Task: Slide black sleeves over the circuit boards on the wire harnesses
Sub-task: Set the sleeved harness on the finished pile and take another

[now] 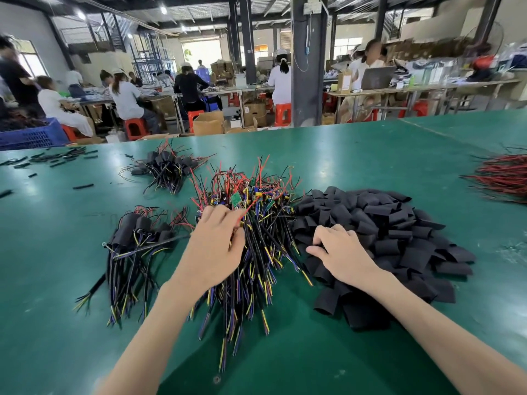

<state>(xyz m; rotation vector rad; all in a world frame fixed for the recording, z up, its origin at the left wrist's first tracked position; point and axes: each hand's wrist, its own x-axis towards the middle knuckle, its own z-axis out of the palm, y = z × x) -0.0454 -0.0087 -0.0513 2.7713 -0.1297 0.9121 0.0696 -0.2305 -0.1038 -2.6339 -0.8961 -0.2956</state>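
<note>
A big tangle of wire harnesses (256,246) with small green circuit boards (236,199) lies in the middle of the green table (313,352). My left hand (216,240) lies on this pile, its fingers curled into the wires and pinching a harness. To the right spreads a heap of loose black sleeves (393,235). My right hand (339,249) rests on the heap's left edge, fingers curled on a sleeve. Two bundles of sleeved harnesses lie to the left, one near (137,246) and one farther back (168,166).
A bunch of red and black wires (502,178) lies at the table's right edge. Short black tube pieces (57,159) are scattered at the far left, by a blue crate (31,135). People work at benches beyond the table's far edge.
</note>
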